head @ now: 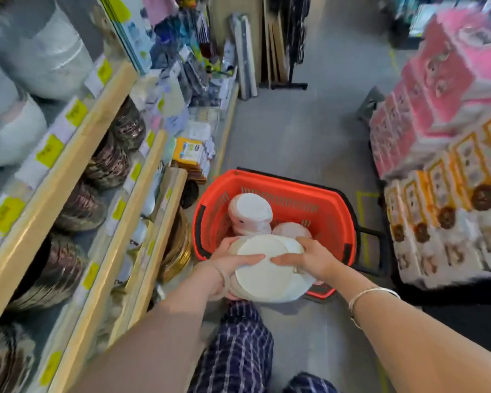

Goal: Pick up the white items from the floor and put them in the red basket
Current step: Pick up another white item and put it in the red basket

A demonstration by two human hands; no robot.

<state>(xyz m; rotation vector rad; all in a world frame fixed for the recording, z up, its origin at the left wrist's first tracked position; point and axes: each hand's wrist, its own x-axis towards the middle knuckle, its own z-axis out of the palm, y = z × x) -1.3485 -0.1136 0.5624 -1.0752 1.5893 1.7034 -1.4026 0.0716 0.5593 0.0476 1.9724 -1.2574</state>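
1. Holding a round, flat, white stack of disposable plates in clear wrap point(267, 269) over the near rim of the red plastic shopping basket point(292, 199), the person has both hands on it: the left hand point(233, 265) curls its fingers across the top and round the left edge, and the right hand point(309, 258) lays its fingers over the top right with the thumb wrapping the side.
2. Judging from this, the step in hand is lowering the stack in. It would go best eased forward past the near rim and set flat, with both grips kept until it rests.
3. Two more white wrapped plate stacks point(250, 214) already sit in the basket, one tall at the left and one lower beside it, so free room looks tightest at the near side; tilting the new stack against them risks it sliding.
4. Whether any white items remain on the floor cannot be told; none shows.
5. The basket stands on a grey smooth floor point(289, 131) in a shop aisle.
6. Pale wooden shelves with yellow price tags point(102, 129) run along the left, holding dark patterned dishes.
7. Pink and white wrapped paper-goods packs point(443, 109) are stacked at the right.
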